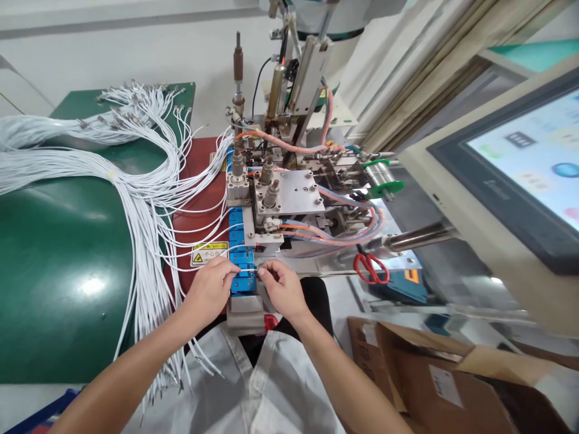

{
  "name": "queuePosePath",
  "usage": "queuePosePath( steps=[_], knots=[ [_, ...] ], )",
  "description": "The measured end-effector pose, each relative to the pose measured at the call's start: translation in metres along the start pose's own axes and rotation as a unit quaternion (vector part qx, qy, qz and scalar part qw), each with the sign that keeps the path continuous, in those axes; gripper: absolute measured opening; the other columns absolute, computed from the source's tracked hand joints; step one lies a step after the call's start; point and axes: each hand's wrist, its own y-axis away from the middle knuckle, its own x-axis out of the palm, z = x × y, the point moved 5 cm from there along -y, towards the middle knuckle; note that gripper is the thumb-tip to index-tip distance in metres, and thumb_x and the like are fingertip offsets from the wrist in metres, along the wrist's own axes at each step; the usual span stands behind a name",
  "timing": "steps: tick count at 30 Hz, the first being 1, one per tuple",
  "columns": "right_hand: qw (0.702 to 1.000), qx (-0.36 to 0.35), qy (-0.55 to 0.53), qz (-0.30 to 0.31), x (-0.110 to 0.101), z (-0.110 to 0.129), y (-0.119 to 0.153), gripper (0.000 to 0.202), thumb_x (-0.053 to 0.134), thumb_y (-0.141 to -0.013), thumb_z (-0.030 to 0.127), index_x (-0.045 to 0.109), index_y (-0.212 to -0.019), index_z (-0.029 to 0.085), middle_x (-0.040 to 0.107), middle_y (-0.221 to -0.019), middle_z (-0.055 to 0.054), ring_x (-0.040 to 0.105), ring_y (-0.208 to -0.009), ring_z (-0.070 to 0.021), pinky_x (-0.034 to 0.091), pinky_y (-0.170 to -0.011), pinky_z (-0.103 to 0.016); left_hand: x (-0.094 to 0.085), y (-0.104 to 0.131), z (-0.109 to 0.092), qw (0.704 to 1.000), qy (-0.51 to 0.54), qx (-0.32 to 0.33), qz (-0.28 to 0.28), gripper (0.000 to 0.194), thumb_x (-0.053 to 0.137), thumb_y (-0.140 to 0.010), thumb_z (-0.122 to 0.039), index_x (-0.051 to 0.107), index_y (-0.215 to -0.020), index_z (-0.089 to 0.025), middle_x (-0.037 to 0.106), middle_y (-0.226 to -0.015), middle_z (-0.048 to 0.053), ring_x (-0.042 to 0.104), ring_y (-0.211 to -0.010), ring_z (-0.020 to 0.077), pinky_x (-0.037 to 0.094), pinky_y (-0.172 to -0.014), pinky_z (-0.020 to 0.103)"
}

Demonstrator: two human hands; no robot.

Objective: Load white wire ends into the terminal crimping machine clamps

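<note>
A white cable [246, 270] lies across one of the blue holder blocks [243, 285] at the near end of the machine's row. My left hand [211, 287] pinches this cable just left of the block, thumb and fingers pressed together. On the block's other side, my right hand [284, 290] has its thumb and fingertips closed at the cable's tip. A small dark piece shows between those fingertips, too small to name. Farther up the row, more white cables run into the blocks from a large loose bundle [149, 265].
The bundle spreads over a green table [67, 259] at the left. A machine with a metal plate [292, 191] and hoses stands ahead. Beside it are a wire spool [382, 176] and red-handled scissors [371, 269]. A screen [538, 157] and cardboard boxes [429, 374] occupy the right.
</note>
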Motion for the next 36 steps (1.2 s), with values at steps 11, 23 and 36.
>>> queuePosePath(
  steps=[11, 23, 36],
  knots=[
    [0.988, -0.124, 0.097, 0.000, 0.004, 0.006, -0.009, 0.034, 0.036, -0.087, 0.036, 0.039, -0.058, 0.021, 0.041, -0.054, 0.004, 0.041, -0.053, -0.0121, 0.030, -0.053, -0.023, 0.001, 0.001, -0.002, 1.000, -0.017, 0.005, 0.008, 0.019, 0.046, -0.083, -0.008, 0.063, -0.085, -0.016, 0.062, -0.085, 0.005, 0.059, -0.081, 0.0161, 0.047, -0.077, 0.031],
    [0.994, -0.051, -0.034, -0.087, -0.003, -0.013, -0.011, 0.038, 0.038, -0.086, 0.045, 0.045, -0.059, 0.019, 0.041, -0.052, 0.004, 0.040, -0.053, -0.0113, 0.032, -0.052, -0.023, -0.002, 0.010, -0.006, 0.990, -0.115, 0.084, -0.019, 0.025, 0.043, -0.085, -0.012, 0.062, -0.100, -0.018, 0.065, -0.095, 0.006, 0.060, -0.088, 0.0189, 0.047, -0.082, 0.035],
    [0.977, -0.053, -0.173, -0.115, -0.033, -0.012, 0.000, 0.045, 0.044, -0.081, 0.054, 0.048, -0.055, 0.018, 0.042, -0.052, 0.003, 0.037, -0.049, -0.0106, 0.032, -0.047, -0.023, -0.012, 0.091, -0.030, 0.927, -0.205, 0.167, 0.266, 0.033, 0.037, -0.075, 0.000, 0.061, -0.063, -0.019, 0.063, -0.063, 0.004, 0.057, -0.061, 0.0190, 0.041, -0.064, 0.031]
  ],
)
